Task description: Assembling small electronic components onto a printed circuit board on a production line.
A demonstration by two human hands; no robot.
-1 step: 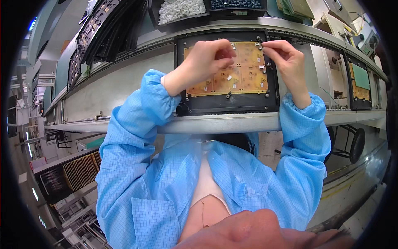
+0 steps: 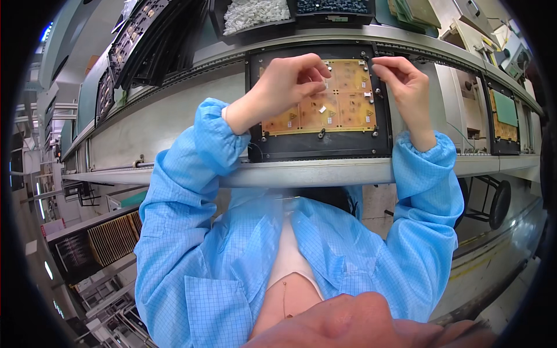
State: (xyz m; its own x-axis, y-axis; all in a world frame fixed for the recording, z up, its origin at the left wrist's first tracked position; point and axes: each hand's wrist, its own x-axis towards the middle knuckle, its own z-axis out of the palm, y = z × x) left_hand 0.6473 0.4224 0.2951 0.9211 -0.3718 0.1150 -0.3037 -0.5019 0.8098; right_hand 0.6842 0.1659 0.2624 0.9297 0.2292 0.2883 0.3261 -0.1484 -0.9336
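Note:
An amber circuit board panel lies in a black carrier frame on the conveyor in front of me. Over its upper left part hovers my left hand, fingers curled and thumb below them; whatever they may hold is hidden. My right hand is at the frame's upper right corner, thumb and forefinger nearly together, with nothing I can make out between them. Just left of those fingertips, a small white part sits on the panel's edge. Another white part lies tilted near the panel's middle.
Beyond the rail stand a bin of white parts and a bin of dark blue parts. Black carriers lean at the far left. Another framed board sits on the right. The metal front rail runs before me.
The carrier with its panel has shifted very slightly to the right. My right hand has moved a little right, away from the white part at the corner. My left hand has hardly moved.

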